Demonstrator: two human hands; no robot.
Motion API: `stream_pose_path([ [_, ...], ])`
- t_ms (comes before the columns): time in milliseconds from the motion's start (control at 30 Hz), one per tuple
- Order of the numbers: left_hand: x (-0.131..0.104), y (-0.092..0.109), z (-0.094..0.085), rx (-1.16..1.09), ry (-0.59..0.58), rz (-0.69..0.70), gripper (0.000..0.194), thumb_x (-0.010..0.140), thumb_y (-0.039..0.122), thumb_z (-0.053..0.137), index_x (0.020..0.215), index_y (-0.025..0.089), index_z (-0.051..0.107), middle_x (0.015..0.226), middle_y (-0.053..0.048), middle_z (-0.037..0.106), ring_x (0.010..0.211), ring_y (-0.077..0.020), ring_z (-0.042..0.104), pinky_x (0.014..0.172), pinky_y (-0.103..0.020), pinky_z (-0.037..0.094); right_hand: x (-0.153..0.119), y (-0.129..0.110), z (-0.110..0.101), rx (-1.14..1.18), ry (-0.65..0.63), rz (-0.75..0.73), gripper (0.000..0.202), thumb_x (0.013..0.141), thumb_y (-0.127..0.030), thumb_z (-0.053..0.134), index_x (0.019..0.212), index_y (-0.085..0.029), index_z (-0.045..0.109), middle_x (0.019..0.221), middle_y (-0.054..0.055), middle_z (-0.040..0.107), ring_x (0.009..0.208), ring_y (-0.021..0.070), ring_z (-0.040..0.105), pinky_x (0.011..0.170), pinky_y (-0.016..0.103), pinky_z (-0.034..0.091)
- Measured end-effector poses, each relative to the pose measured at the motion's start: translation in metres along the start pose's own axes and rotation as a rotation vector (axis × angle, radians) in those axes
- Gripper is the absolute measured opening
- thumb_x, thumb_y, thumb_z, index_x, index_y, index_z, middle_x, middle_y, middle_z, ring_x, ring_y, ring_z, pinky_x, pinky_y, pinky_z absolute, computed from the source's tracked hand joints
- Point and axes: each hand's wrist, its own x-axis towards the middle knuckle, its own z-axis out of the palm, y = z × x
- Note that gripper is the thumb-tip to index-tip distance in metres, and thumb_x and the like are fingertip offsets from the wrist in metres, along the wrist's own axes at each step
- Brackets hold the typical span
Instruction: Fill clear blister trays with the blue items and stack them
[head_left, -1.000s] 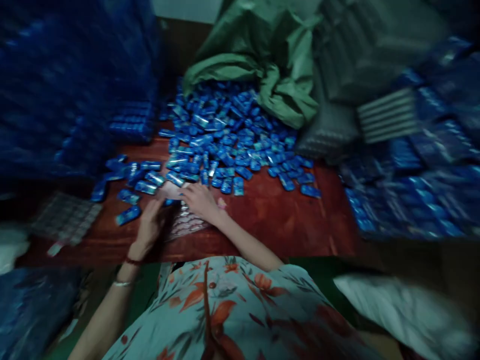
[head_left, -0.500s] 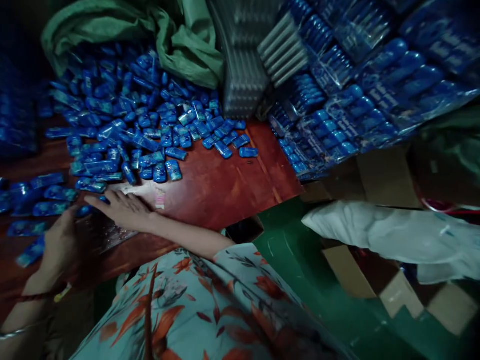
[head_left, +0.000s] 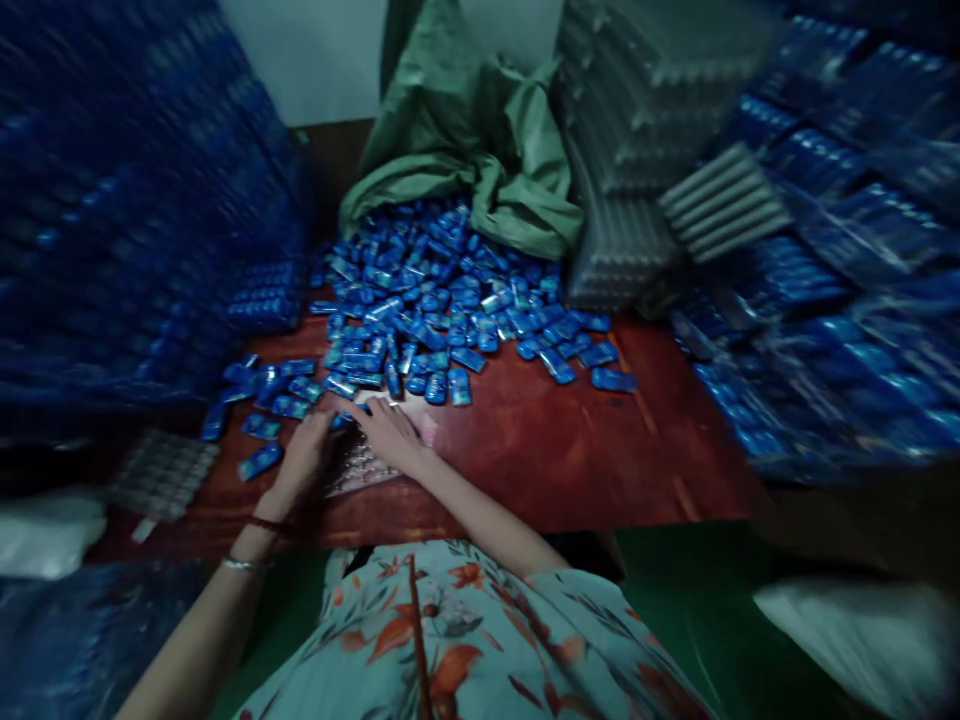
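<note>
Resting right hand (head_left: 390, 432) on clear tray (head_left: 364, 472), half open, fingers loosely bent, probably steadying it; can't confirm any grip. Holding left hand (head_left: 304, 452) partly curled at tray's left edge, likely to work both sides; can't tell contents. Between hands at tray's far edge: blue packet (head_left: 341, 421). Beyond tray: packet pile (head_left: 427, 270) spilling from green sack (head_left: 525, 205), probably mouth-forward for reach. Count: two hands, one sack, one tray under hands, one spare tray (head_left: 166, 474) left of it; roughly ten loose packets (head_left: 260, 461) also left; pile uncountable.
</note>
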Motion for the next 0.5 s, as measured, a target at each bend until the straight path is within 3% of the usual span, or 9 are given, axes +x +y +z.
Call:
stream_pose_path([
  [100, -0.001, 0.003, 0.003, 0.005, -0.044, -0.047, 0.033, 0.084, 0.019, 0.042, 0.114, 0.014, 0.054, 0.101, -0.013, 0.063, 0.093, -0.0246, 0.056, 0.082, -0.039, 0.045, 0.002, 0.002, -0.005, 0.062, 0.059, -0.001, 0.045, 0.093, -0.028, 0.042, 0.138, -0.026, 0.037, 0.112, 0.010, 0.054, 0.101, 0.0243, 0.051, 0.082, 0.038, 0.045],
  [200, 0.002, 0.008, -0.004, -0.064, -0.063, -0.067, 0.041, 0.085, 0.028, 0.050, 0.125, 0.018, 0.049, 0.115, -0.012, 0.059, 0.107, -0.0271, 0.051, 0.091, -0.044, 0.040, 0.010, 0.013, -0.017, 0.133, 0.182, 0.082, 0.038, 0.094, -0.029, 0.040, 0.130, -0.021, 0.048, 0.109, 0.009, 0.057, 0.101, 0.0217, 0.051, 0.088, 0.035, 0.043],
  [300, 0.018, 0.007, -0.014, -0.241, 0.058, -0.126, 0.040, 0.091, 0.034, 0.043, 0.130, 0.023, 0.044, 0.120, -0.009, 0.057, 0.110, -0.0229, 0.051, 0.096, -0.042, 0.038, 0.030, 0.032, -0.032, 0.105, 0.252, 0.255, 0.032, 0.096, -0.026, 0.035, 0.115, -0.017, 0.059, 0.104, 0.010, 0.060, 0.100, 0.0203, 0.053, 0.089, 0.032, 0.041],
  [400, 0.054, 0.001, -0.020, -0.337, 0.231, -0.147, 0.030, 0.094, 0.030, 0.038, 0.118, 0.020, 0.053, 0.108, -0.008, 0.061, 0.099, -0.0195, 0.056, 0.089, -0.036, 0.043, 0.054, 0.044, -0.042, -0.030, 0.103, 0.389, 0.026, 0.093, -0.027, 0.043, 0.109, -0.017, 0.060, 0.102, 0.012, 0.061, 0.097, 0.0219, 0.056, 0.083, 0.032, 0.044],
  [433, 0.068, 0.000, -0.020, -0.307, 0.234, -0.115, 0.027, 0.092, 0.029, 0.041, 0.113, 0.019, 0.056, 0.106, -0.009, 0.061, 0.098, -0.0202, 0.056, 0.087, -0.035, 0.044, 0.060, 0.044, -0.043, -0.073, 0.027, 0.404, 0.024, 0.090, -0.027, 0.048, 0.110, -0.017, 0.058, 0.103, 0.012, 0.061, 0.096, 0.0225, 0.058, 0.080, 0.032, 0.045],
  [500, 0.097, 0.002, -0.017, -0.161, 0.107, -0.002, 0.022, 0.088, 0.024, 0.050, 0.107, 0.018, 0.059, 0.105, -0.010, 0.061, 0.098, -0.0228, 0.055, 0.086, -0.036, 0.044, 0.069, 0.042, -0.041, -0.120, -0.095, 0.391, 0.027, 0.085, -0.023, 0.056, 0.111, -0.018, 0.056, 0.107, 0.013, 0.060, 0.092, 0.0234, 0.060, 0.076, 0.032, 0.046],
])
